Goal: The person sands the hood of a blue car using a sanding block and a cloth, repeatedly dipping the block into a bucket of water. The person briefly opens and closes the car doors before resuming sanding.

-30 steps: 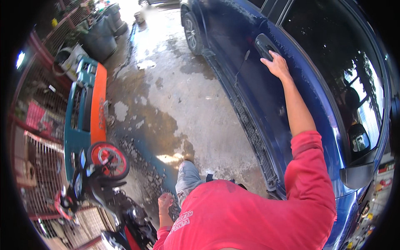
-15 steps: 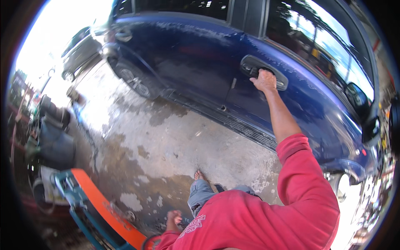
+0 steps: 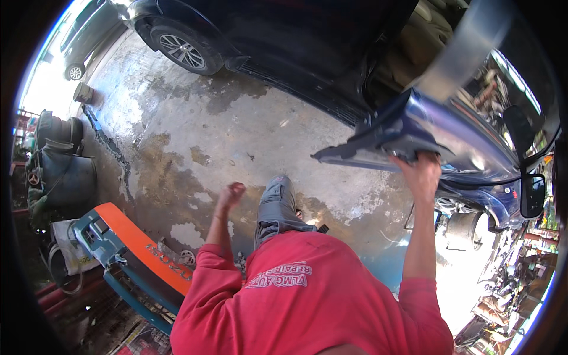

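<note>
My right hand (image 3: 421,174) is curled round the dark door handle (image 3: 411,145) of a blue car. The car door (image 3: 467,133) stands swung out toward me, its rear edge clear of the body. Part of a seat (image 3: 423,29) shows through the gap. My left hand (image 3: 233,193) hangs over the floor beside my left leg, fingers curled in, with nothing visible in it.
A side mirror (image 3: 532,195) sticks out at right. The running board (image 3: 302,89) and a wheel (image 3: 183,50) lie ahead. At lower left leans an orange and teal panel (image 3: 136,242); a large dark drum (image 3: 68,180) stands behind it. The concrete floor (image 3: 278,142) is patchy.
The car door has gone from closed to open, pulled toward me by my right hand on its handle. My left hand has risen and moved forward, and the view has shifted.
</note>
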{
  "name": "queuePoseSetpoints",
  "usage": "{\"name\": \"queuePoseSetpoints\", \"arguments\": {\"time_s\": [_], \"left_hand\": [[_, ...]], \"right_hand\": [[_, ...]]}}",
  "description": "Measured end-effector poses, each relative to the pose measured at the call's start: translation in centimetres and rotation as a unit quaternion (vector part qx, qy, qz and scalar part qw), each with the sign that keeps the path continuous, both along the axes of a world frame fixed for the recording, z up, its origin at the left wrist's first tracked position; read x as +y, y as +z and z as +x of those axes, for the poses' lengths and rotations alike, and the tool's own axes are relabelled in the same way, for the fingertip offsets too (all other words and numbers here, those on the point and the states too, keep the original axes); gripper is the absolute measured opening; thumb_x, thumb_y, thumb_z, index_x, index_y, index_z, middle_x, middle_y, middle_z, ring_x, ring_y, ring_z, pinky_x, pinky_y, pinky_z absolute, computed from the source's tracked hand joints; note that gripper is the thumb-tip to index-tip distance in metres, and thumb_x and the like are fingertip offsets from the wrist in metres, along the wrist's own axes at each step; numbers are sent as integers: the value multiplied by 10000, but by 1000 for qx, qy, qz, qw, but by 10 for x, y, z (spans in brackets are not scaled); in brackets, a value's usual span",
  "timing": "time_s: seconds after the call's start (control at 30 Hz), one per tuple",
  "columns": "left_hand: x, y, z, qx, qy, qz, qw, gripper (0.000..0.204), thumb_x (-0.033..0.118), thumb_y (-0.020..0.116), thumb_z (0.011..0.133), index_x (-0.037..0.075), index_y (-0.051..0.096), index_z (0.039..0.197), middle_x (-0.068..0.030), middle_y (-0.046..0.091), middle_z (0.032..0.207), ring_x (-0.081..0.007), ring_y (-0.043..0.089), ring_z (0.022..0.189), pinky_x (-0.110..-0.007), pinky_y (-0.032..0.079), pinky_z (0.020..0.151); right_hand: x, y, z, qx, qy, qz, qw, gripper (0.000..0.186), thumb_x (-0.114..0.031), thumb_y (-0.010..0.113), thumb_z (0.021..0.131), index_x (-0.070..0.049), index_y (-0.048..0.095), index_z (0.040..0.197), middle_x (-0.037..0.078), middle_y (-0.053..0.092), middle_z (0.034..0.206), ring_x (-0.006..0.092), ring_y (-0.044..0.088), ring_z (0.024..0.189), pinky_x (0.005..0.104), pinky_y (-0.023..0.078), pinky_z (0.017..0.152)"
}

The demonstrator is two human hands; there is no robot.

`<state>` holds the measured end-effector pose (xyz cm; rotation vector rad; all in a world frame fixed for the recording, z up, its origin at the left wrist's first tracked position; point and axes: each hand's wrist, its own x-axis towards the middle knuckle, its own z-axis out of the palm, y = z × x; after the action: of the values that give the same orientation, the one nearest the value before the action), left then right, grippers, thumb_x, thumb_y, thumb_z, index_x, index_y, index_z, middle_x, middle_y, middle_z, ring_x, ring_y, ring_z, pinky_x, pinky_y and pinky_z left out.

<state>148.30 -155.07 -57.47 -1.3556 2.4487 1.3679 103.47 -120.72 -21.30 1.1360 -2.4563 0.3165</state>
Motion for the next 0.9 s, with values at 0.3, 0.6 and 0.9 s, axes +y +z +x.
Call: {"name": "queuePoseSetpoints", "arguments": {"time_s": [0.3,0.6,0.9], "left_hand": [[-15,-74,19,-206,-174,197,943,303,327,776,935,121,790,1157,-74,794,974,-172,758,804,-375,620,709],[-167,-64,-20,-203,-17,272,940,276,305,724,982,121,736,1187,-48,749,988,-181,699,710,-346,557,604],[-243,-53,-121,-199,-113,289,930,210,229,708,946,99,776,1097,-15,752,887,-151,726,677,-308,546,503]], "right_hand": [[142,-18,95,-105,-79,51,990,406,-216,818,840,-19,737,1185,216,758,1124,460,699,1092,523,534,1038],[225,-20,158,-63,-105,168,978,528,-247,824,851,-52,695,1325,199,709,1297,395,682,1207,524,536,1073],[201,15,174,-80,-143,177,970,510,-271,830,843,-57,711,1291,186,716,1282,389,684,1202,525,534,1071]]}}
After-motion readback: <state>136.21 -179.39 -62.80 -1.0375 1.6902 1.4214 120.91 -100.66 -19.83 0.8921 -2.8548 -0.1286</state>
